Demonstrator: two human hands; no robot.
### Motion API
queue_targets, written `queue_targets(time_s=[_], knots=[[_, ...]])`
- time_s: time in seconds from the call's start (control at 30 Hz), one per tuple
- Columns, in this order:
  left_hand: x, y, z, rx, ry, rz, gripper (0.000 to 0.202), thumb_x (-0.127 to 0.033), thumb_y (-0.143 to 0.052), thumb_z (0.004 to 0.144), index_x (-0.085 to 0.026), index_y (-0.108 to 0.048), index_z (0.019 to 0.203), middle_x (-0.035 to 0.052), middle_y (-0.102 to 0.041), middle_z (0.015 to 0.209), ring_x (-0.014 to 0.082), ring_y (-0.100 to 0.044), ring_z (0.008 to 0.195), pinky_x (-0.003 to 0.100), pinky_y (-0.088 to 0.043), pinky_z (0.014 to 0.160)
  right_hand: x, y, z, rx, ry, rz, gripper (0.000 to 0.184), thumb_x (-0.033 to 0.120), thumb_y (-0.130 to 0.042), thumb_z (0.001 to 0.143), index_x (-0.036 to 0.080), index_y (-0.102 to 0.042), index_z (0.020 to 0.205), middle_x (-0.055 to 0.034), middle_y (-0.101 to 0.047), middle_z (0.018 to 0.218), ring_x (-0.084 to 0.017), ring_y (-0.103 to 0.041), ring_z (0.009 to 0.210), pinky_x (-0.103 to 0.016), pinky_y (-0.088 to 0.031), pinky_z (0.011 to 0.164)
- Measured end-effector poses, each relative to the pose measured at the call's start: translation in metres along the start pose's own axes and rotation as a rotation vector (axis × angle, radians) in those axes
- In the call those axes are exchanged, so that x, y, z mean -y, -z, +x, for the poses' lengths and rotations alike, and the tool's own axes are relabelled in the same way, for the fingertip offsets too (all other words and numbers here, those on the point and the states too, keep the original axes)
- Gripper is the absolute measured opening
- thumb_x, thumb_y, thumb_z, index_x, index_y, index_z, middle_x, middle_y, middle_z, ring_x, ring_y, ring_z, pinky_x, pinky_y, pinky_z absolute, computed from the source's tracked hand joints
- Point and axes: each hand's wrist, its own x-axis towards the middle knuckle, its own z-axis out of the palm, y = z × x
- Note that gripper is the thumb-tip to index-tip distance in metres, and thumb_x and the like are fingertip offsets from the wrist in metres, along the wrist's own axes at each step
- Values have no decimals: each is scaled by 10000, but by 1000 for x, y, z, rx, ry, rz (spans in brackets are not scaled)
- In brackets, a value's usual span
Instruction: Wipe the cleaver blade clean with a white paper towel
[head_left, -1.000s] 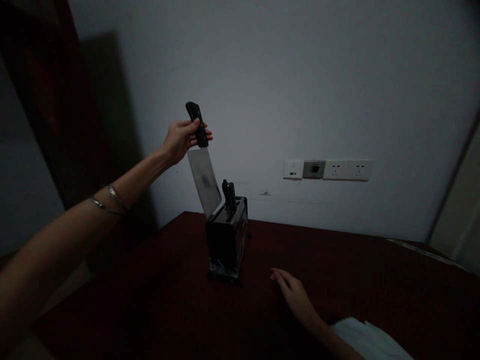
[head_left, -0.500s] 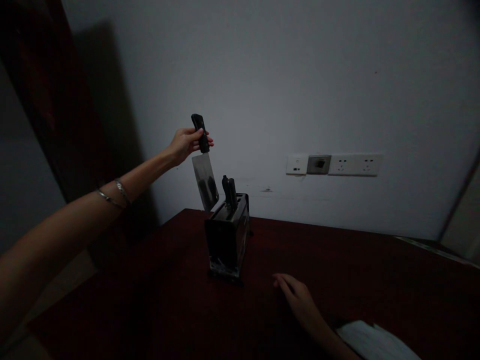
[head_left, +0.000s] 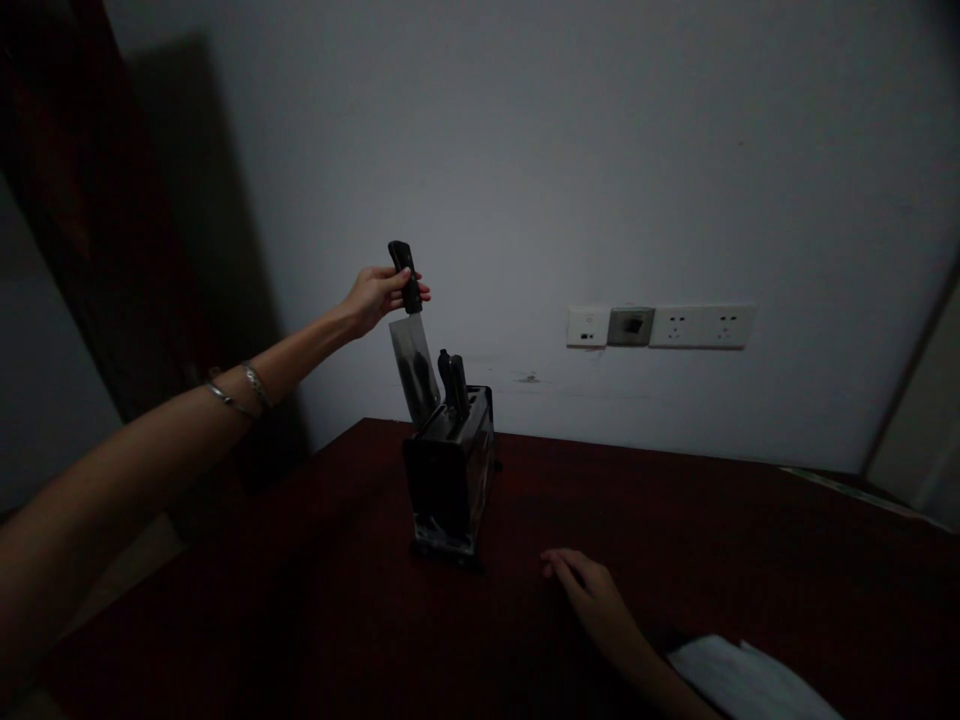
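Note:
My left hand (head_left: 379,295) grips the black handle of a cleaver (head_left: 414,365), thumb in front and fingers behind. The broad blade hangs down, slightly tilted, its lower end at the top left edge of a dark knife block (head_left: 442,490). Whether that end is inside a slot cannot be made out. Two more knives with black handles (head_left: 454,383) stand in the block, their blades hidden. To the right of the block, my right hand (head_left: 589,590) rests on the dark red table (head_left: 637,500), fingers curled together, with nothing visible in them.
Behind the table rises a pale wall (head_left: 480,180) with a row of sockets and switches (head_left: 660,326). A whitish cloth or paper (head_left: 750,680) lies near my right forearm. Dark red furniture or a door (head_left: 97,200) stands at the left.
My left hand has lowered the cleaver a little, bringing its blade down to the top of the knife block. My right hand stays in nearly the same place; the view has shifted slightly.

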Motion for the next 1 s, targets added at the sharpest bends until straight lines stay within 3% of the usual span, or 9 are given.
queue_targets(time_s=[1.0], knots=[[6, -3, 8, 11, -14, 3, 177, -211, -480, 848, -59, -568, 859, 160, -659, 852, 220, -655, 811, 396, -480, 844, -1, 1, 0, 28, -1, -14, 345, 383, -372, 839, 183, -625, 715, -80, -672, 816, -231, -610, 831, -338, -425, 805]])
